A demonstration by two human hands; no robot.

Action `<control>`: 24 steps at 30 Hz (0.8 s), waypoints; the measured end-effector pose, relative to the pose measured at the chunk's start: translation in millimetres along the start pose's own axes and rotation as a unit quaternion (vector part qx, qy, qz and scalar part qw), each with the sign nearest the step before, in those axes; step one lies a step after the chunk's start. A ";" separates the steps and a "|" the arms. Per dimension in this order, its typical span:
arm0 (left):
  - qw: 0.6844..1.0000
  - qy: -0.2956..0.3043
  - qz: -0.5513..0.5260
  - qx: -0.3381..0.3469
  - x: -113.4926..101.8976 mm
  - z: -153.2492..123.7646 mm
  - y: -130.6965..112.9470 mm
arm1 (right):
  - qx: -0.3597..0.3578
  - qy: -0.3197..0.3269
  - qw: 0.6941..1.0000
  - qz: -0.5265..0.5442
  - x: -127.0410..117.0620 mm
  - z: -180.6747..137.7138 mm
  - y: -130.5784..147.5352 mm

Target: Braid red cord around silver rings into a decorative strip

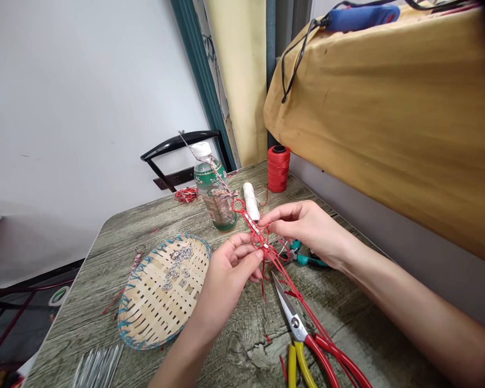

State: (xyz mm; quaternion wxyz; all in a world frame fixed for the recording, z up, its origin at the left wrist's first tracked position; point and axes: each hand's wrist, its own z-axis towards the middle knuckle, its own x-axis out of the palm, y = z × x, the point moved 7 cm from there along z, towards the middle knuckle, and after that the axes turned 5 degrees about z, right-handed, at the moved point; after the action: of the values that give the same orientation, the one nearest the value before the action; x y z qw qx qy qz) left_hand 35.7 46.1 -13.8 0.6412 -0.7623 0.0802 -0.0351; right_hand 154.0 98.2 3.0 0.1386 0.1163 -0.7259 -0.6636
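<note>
A red braided cord (251, 223) with whitish beads along it stretches from a loop near the bottle toward me. My left hand (237, 264), a ring on one finger, pinches the cord's lower part between thumb and fingers. Just above and to the right, my right hand (303, 223) is closed on a thin red strand beside the beads. Long red strands trail down past scissors (294, 322) with red handles. A twisted string ties the cord's far end to a bottle (215, 196) with a white cap and green label.
At left lies a woven bamboo tray (153, 304) with several small metal beads. Metal rods (97, 366) lie near the front edge. Behind stand a red thread spool (278, 170) and a white spool (251, 202). Green-handled pliers (307, 260) rest under my right wrist.
</note>
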 end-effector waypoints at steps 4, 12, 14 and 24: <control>1.000 -0.002 0.003 -0.004 -0.6 0.5 0.3 | 0.018 0.021 1.000 0.010 -2.8 1.6 -3.0; 1.000 -0.010 0.004 -0.001 -1.7 0.7 0.5 | 0.038 0.038 0.998 0.017 -9.5 6.2 -7.6; 1.000 -0.007 0.003 -0.001 -1.6 0.4 1.0 | 0.038 0.034 0.998 0.025 -11.2 7.3 -8.7; 1.000 0.004 0.007 -0.004 -3.1 1.0 0.8 | 0.031 0.009 0.999 -0.001 -23.0 13.9 -14.7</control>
State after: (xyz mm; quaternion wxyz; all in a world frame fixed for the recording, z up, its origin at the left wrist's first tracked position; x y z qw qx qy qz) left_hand 32.7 47.4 -14.6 0.6383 -0.7640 0.0888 -0.0334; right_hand 170.4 118.0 -13.9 0.1413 0.1269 -0.7445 -0.6400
